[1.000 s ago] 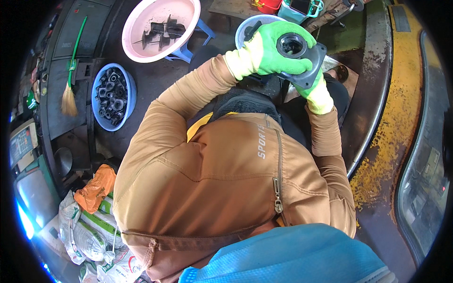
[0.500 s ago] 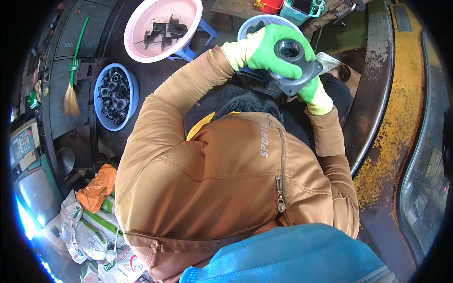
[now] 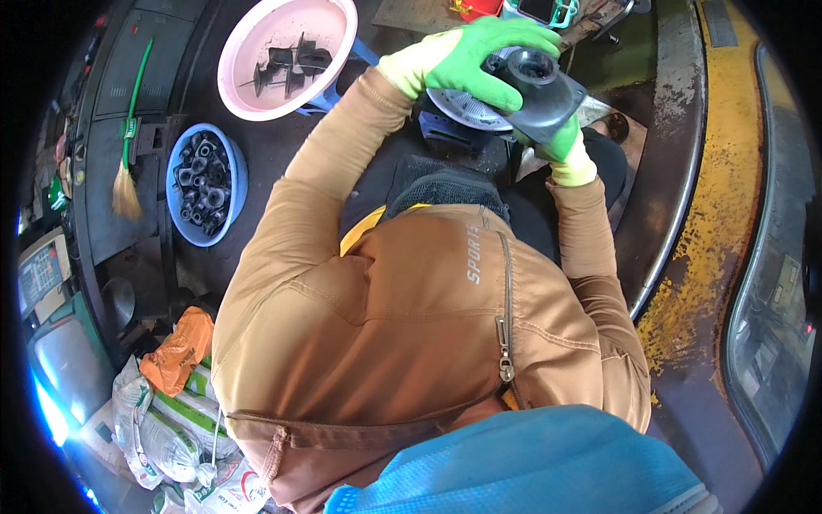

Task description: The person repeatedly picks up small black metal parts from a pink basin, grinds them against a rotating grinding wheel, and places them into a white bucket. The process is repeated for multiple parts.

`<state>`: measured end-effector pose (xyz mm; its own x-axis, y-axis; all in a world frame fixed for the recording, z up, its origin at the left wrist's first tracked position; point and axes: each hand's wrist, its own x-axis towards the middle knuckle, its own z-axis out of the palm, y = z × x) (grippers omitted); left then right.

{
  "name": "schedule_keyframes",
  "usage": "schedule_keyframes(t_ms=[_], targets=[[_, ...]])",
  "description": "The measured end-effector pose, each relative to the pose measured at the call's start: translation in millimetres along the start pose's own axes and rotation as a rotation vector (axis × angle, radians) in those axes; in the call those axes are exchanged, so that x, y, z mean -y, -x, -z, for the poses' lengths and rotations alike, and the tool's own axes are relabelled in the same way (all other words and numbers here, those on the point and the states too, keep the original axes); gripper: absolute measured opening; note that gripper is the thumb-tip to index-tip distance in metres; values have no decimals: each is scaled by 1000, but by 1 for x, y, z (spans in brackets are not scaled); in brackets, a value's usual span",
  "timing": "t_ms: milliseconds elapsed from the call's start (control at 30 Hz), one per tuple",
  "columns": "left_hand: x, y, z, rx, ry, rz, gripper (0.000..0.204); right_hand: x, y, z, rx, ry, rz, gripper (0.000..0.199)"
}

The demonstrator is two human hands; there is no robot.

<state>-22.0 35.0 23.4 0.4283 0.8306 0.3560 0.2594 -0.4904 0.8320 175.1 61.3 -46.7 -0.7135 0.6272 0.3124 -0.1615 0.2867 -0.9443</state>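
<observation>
Both my hands wear green gloves with pale yellow-green cuffs. Held between them is a dark flanged part (image 3: 556, 104) with a raised round hub, open in the middle, and a hole near a flange corner. My left hand (image 3: 475, 67) curls round the hub side, thumb near and fingers along the far side. From below, my right hand (image 3: 562, 143) grips the flange, its fingers mostly hidden by the part. Beneath my left hand a light basin (image 3: 469, 111) shows partly, on a blue stool (image 3: 447, 133).
A pink basin (image 3: 229, 64) with several dark finned pieces stands on a blue stool at the far left. Nearer, a blue basin (image 3: 241, 171) holds many black tubular pieces. A broom (image 3: 127, 193) leans left, above plastic sacks (image 3: 175, 437). A rusty yellow machine frame (image 3: 698, 214) borders my right.
My hands have carried the flanged part slightly farther away and tilted it. More of the light basin's near rim shows beneath my left hand.
</observation>
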Motion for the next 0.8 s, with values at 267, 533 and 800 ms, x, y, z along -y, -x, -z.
schedule_keyframes(t_ms=[267, 533, 800], targets=[[4, 13, -75, -672, 132, 108, 47, -14, 3, -17, -332, 616, 330, 47], [-24, 17, -47, -493, -73, -57, 44, 30, -2, -18, -199, 272, 103, 48], [-24, 23, -22, -106, 168, -76, 42, 42, 9, -12, 78, 121, -92, 65]])
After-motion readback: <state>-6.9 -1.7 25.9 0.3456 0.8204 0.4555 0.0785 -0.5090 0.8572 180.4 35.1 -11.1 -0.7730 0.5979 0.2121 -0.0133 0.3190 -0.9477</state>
